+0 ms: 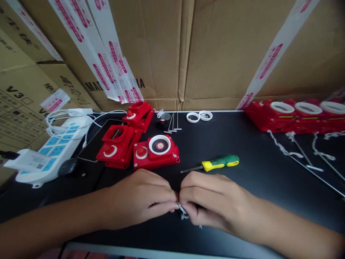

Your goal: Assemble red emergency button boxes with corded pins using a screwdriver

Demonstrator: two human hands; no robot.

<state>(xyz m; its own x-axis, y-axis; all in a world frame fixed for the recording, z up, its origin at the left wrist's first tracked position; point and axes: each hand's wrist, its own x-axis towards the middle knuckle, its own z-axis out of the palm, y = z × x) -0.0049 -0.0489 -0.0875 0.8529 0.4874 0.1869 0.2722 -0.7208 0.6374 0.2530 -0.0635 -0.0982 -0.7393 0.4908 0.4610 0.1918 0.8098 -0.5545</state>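
Observation:
My left hand (145, 196) and my right hand (215, 198) meet near the front of the black table, fingers closed in a pinch. Between their fingertips shows a short, thin whitish cord (183, 213), partly hidden by the right fingers. Whether something else is inside the fists I cannot tell. Just beyond the left hand lies a red alarm-like box (169, 160) with a white ring around a dark round window and a red knob. A screwdriver (221, 163) with a green and yellow handle lies behind the right hand, its tip pointing left.
More red boxes (114, 145) stand behind on the left, near a white power strip (58, 144) with cables. Small T-shaped metal rods (177, 122) and two white rings (193, 117) lie at the back. Red boxes (283, 117) with corded rods line the right. Cardboard (221, 50) walls the rear.

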